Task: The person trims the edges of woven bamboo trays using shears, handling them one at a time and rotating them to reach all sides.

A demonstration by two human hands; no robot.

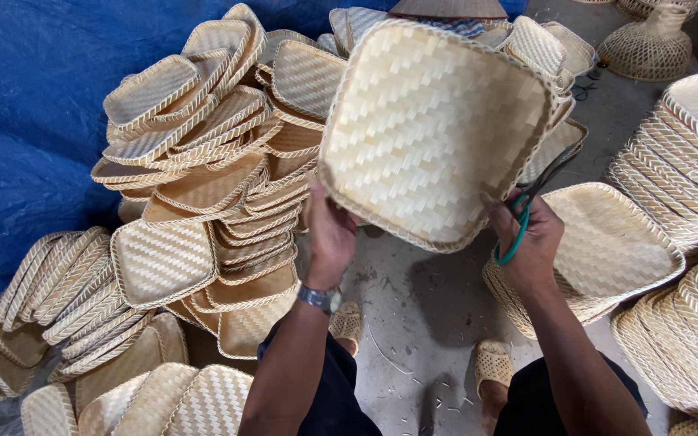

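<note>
- Head view: both hands hold one square woven tray (434, 129) up at chest height, tilted so its woven face turns to the camera, over the concrete floor (414, 315).
- Left hand (331, 234) grips the tray's lower left rim, fingers curled shut round the edge, thumb on the near side; a watch (319, 299) sits on that wrist.
- Right hand (531, 242) pinches the lower right corner and at the same time carries scissors (527, 214) with green handles, blades pointing up along the rim. Its fingers are closed on both.
- I'd judge the rim is being checked or trimmed. To do that well, keep the left grip firm and turn the tray by the rim, not the weave, so the edge passes the blades evenly.
- Blades lie close to the binding; a careless snip could cut it, so only stray ends should meet them.
- Heaps of like trays stand left (203, 178) and right (680, 161), one more tray (607, 250) just under the right hand.
- Sandalled feet (494, 363) rest below.
</note>
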